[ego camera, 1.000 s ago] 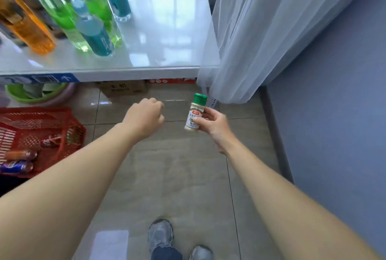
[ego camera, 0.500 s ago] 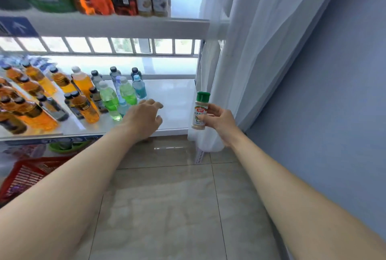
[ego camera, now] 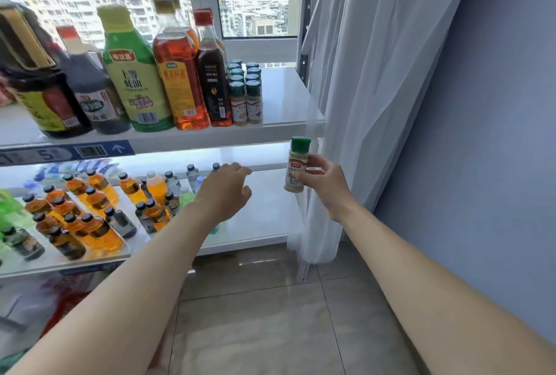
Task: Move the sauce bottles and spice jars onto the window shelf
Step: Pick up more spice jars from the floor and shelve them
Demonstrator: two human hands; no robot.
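Right hand (ego camera: 323, 182) grips jar (ego camera: 296, 165); shelf edge (ego camera: 282, 133) near.

I am looking at what is reading as a small shop or stockroom set up by a high-rise window. A white upper shelf (ego camera: 279, 109) is carrying large sauce bottles (ego camera: 135, 73) along its front edge and rows of green-capped spice jars (ego camera: 245, 94) beside them. A blue barcode label (ego camera: 90, 150) is sitting on the shelf's front edge. The lower shelf (ego camera: 264, 215) is holding many drink bottles (ego camera: 96, 200) in rows. Apartment towers are showing outside, and a white curtain (ego camera: 361, 73) is hanging beside a blue wall (ego camera: 481, 133).
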